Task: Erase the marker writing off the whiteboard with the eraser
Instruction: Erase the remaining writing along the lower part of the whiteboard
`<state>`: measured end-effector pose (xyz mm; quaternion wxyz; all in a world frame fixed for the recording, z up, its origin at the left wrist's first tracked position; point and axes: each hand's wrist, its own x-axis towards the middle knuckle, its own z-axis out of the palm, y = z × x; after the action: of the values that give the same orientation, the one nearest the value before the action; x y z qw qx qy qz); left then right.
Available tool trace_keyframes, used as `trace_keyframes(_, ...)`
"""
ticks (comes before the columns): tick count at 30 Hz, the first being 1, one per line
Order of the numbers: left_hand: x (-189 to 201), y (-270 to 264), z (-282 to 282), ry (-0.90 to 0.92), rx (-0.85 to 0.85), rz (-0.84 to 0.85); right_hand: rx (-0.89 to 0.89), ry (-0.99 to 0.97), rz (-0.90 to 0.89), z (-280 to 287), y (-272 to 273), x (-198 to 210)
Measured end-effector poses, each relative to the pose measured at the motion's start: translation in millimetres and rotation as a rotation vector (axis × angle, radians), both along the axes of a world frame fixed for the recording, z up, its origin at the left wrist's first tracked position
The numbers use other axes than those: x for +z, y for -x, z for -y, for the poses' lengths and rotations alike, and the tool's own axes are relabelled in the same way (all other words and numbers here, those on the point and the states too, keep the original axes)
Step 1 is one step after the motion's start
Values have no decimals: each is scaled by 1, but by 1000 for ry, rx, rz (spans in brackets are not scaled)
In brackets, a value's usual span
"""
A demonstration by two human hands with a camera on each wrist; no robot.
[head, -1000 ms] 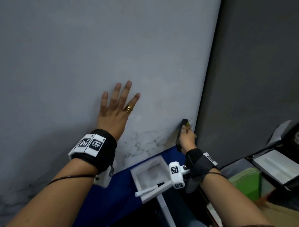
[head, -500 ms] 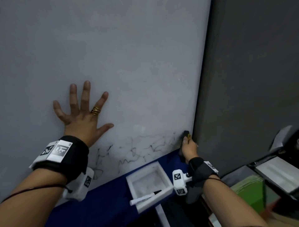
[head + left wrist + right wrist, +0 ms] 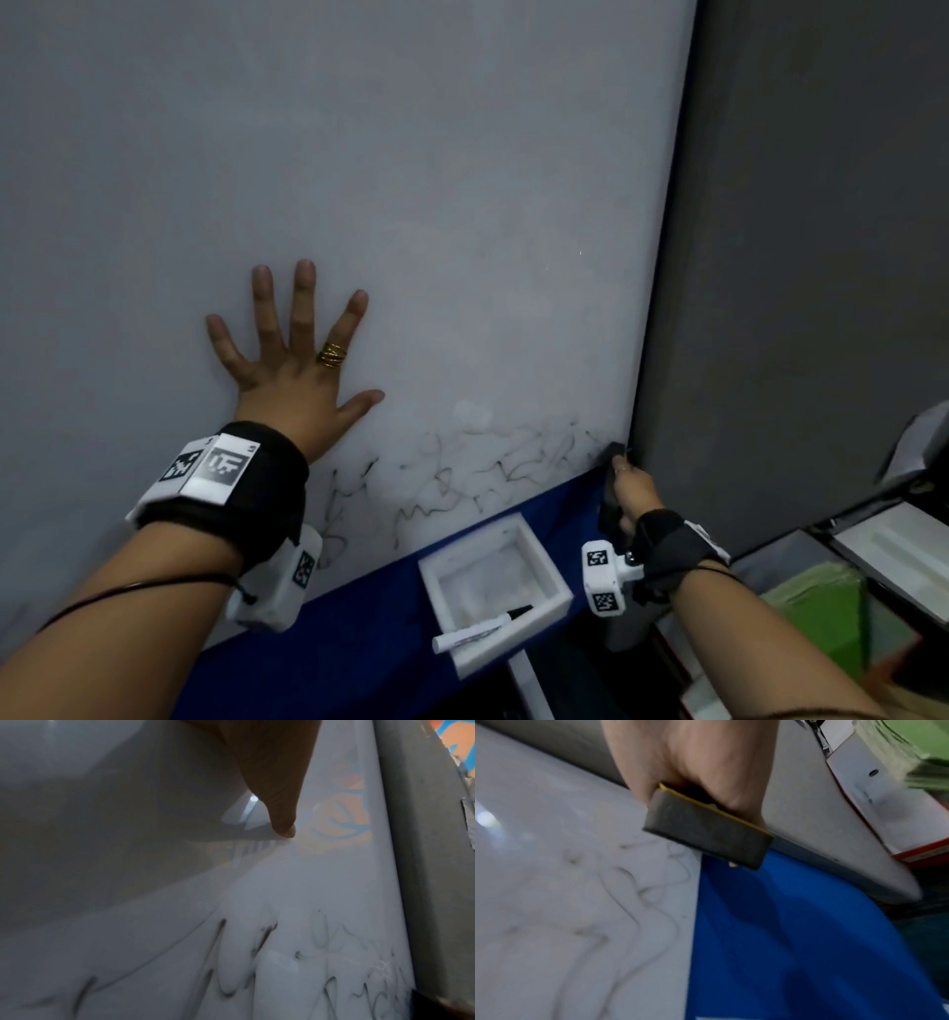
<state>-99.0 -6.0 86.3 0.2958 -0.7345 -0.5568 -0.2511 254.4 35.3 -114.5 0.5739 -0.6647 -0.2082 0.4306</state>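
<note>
The whiteboard [image 3: 411,154] stands upright before me, with smeared black marker writing [image 3: 462,478] along its lower edge. My left hand [image 3: 298,354] lies flat on the board with fingers spread, above and left of the writing; in the left wrist view its thumb [image 3: 280,805] touches the board above the writing [image 3: 244,973]. My right hand [image 3: 629,488] grips the dark eraser [image 3: 611,493] at the board's lower right corner. In the right wrist view the eraser [image 3: 706,829], grey felt with a yellow strip, sits at the board's edge beside faint writing [image 3: 634,892].
A blue cloth [image 3: 359,642] lies below the board, carrying a white foam tray [image 3: 544,565] with a marker [image 3: 477,629] resting on its front rim. A grey panel [image 3: 796,257] stands right of the board. A green item [image 3: 821,606] and white boxes [image 3: 904,555] sit lower right.
My right hand with the eraser has slid down the board's right edge to the bottom corner. My left hand has shifted to the left on the board, with the fingers spread wider.
</note>
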Motion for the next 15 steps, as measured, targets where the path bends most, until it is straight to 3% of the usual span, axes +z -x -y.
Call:
trace_keyframes(5,-1,0,-2,-17,-13,-10,-55,-94,-103,10,56,25)
trace_keyframes(9,-1,1,-2,-16,-28,10,83,-164,-82,41,119,24)
trace_keyframes(12,1,-1,-1,5,-24,15,121,-180,-51,37,108,15)
trace_keyframes(15,0,-1,1,-3,-34,21,-14,-102,-70,15,66,13)
